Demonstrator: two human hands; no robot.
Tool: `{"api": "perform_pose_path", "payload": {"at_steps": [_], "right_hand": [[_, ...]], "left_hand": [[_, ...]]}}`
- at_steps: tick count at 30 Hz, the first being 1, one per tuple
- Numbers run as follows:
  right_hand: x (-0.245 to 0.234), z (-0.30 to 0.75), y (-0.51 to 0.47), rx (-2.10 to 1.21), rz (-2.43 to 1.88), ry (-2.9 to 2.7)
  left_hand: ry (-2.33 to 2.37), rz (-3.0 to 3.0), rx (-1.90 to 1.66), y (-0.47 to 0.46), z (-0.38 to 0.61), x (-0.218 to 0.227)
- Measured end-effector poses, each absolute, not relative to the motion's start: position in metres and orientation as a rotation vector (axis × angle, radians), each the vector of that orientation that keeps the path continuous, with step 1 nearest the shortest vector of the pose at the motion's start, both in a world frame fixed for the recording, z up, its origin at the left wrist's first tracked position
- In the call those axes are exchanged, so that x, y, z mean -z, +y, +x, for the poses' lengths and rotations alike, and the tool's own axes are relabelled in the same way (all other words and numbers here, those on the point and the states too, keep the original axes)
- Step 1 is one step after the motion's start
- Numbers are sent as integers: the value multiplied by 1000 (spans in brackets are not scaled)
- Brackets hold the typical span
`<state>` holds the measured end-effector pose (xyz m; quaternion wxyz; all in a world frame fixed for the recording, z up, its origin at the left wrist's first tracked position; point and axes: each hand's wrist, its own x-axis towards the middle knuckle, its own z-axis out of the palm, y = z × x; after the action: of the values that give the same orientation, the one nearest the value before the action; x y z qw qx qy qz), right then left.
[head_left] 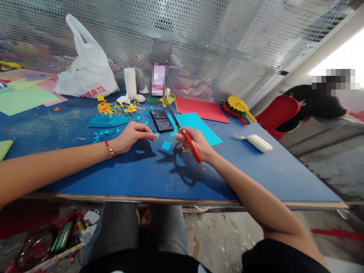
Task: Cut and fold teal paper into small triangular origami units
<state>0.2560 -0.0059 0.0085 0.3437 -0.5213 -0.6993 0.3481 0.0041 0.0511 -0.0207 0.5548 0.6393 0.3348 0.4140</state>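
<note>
My right hand [196,142] grips red-handled scissors [186,137] with the blades pointing up and away over a cyan paper sheet [199,127]. My left hand [133,135] hovers low over the blue table [142,174] with its fingertips pinching a tiny cyan scrap near a black phone [161,120]. A small cyan paper square [166,145] lies on the table between the two hands. A folded cyan paper fan [108,120] rests to the left of my left hand.
A red paper sheet [200,108], a yellow-and-red folded decoration [237,108], a white device [257,143], a white roll [130,82], a white plastic bag [85,68] and several paper scraps [119,108] lie about. A perforated metal screen stands behind. A person sits on a red chair [278,112] at the right.
</note>
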Motion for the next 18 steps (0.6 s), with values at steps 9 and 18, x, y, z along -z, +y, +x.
{"api": "perform_pose_path", "payload": {"at_steps": [9,18], "right_hand": [[-21,254,-27,-962,-1460,-2073],[-29,254,-49,-1426,-1303,-2015]], "left_hand": [[735,1387,-1089,35,-2,12],[669,1338,-966,12,2,-2]]}}
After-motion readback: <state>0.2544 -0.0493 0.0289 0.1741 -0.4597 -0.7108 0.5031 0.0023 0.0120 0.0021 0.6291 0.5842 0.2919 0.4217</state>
